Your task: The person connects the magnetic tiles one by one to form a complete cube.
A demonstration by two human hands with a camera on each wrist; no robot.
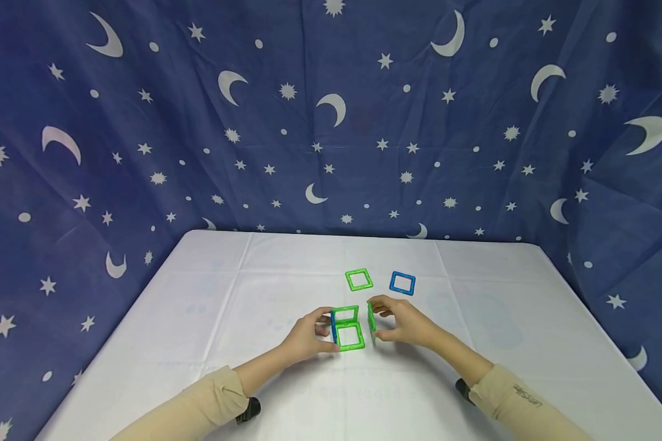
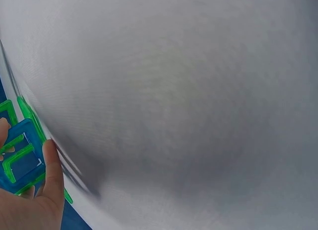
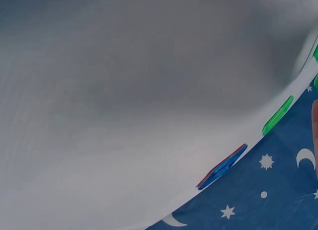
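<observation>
Beside the small square-framed build, my left hand pinches a blue magnetic tile standing upright along its left side. A green magnetic tile lies flat as the base, and another green tile rises at its back edge. Just to the right, my right hand holds an upright green tile by its edges, with a narrow gap to the base. In the left wrist view the thumb lies along the blue tile. The right wrist view shows barely an edge of the right hand.
Beyond the build, a loose green tile and a loose blue tile lie flat on the white-covered table. A dark blue curtain with moons and stars hangs around the table's back and sides.
</observation>
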